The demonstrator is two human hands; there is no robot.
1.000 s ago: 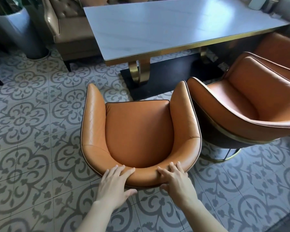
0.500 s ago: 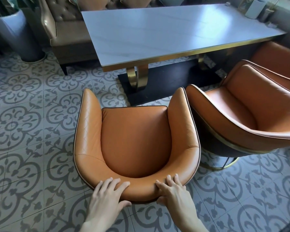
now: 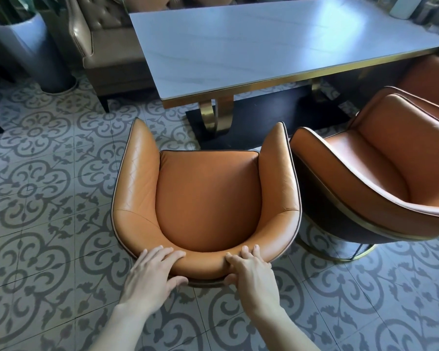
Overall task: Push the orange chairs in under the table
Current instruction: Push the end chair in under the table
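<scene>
An orange leather tub chair (image 3: 208, 198) stands right in front of me, its open side facing the white-topped table (image 3: 264, 51) with a gold edge. My left hand (image 3: 150, 272) grips the top of its backrest, fingers over the rim and thumb behind. My right hand (image 3: 251, 269) grips the same backrest just to the right. The chair's arm tips sit a little short of the table's near edge. A second orange chair (image 3: 380, 178) stands to the right, turned sideways, touching or nearly touching the first. A third orange chair (image 3: 431, 74) shows partly under the table's far right.
The table rests on gold curved legs (image 3: 217, 117) and a black base plate (image 3: 269, 122). A tan tufted sofa (image 3: 104, 46) stands at the table's far left end. A grey planter (image 3: 28, 51) is at the upper left. Patterned floor tiles (image 3: 41, 198) spread left of the chair.
Both hands went from resting on the backrest to gripping it. The chair and I have moved closer to the table; its arm tips are nearer the table edge.
</scene>
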